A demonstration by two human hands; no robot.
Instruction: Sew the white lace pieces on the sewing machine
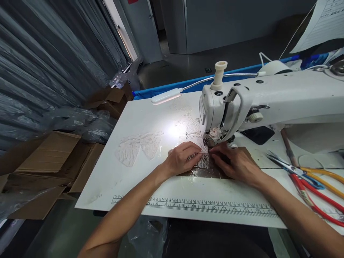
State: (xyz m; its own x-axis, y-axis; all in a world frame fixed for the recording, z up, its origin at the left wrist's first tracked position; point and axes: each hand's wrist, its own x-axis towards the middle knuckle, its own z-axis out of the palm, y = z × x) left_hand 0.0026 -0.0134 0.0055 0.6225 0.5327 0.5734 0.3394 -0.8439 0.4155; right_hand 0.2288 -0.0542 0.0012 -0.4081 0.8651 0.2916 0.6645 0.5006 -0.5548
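Under the needle end of the white sewing machine (215,104) lies a piece of white lace (204,160). My left hand (185,157) holds the lace's left side, with thumb and fingers closed on it. On the other side, my right hand (233,161) has curled fingers at the lace's right edge, close to the presser foot. Part of the lace is hidden by my hands and the machine head. More lace (192,127) spreads behind the needle area. Further left, a separate scalloped lace piece (137,147) rests flat on the white table (99,179).
Scissors and snips with red (322,197) and orange handles (328,179) lie at the right. A lit lamp (166,96) on a bendable neck hangs over the table. A printed ruler (193,206) runs along the front edge. Cardboard boxes (48,154) stand on the left.
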